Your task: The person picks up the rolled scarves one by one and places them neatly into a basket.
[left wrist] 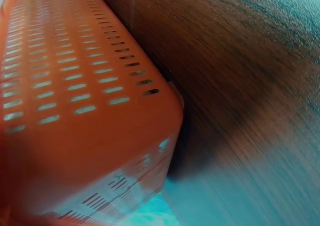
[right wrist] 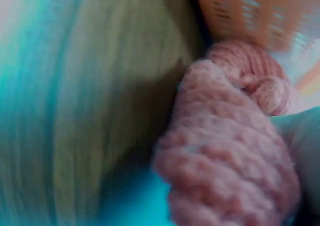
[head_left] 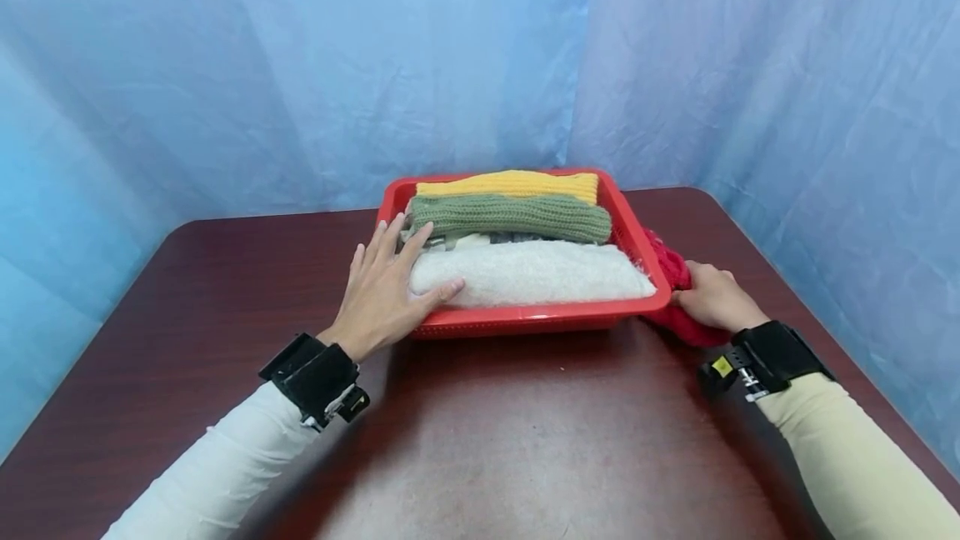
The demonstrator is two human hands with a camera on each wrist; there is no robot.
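Currently the red basket (head_left: 525,319) sits on the tabletop (head_left: 480,440), its landmark role fixed for this entry. Inside it, from far wall to near wall: yellow knit (head_left: 510,183), green knit (head_left: 510,217), white fluffy cloth (head_left: 532,273). Left hand (head_left: 382,290) lies flat, fingers straight and spread, on the basket's near-left corner, thumb touching the white cloth. Right hand (head_left: 712,297) grips a red knit (head_left: 675,273) just outside the basket's right wall, fingers curled round it.

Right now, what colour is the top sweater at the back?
Yellow sweater, clearest in the head view.
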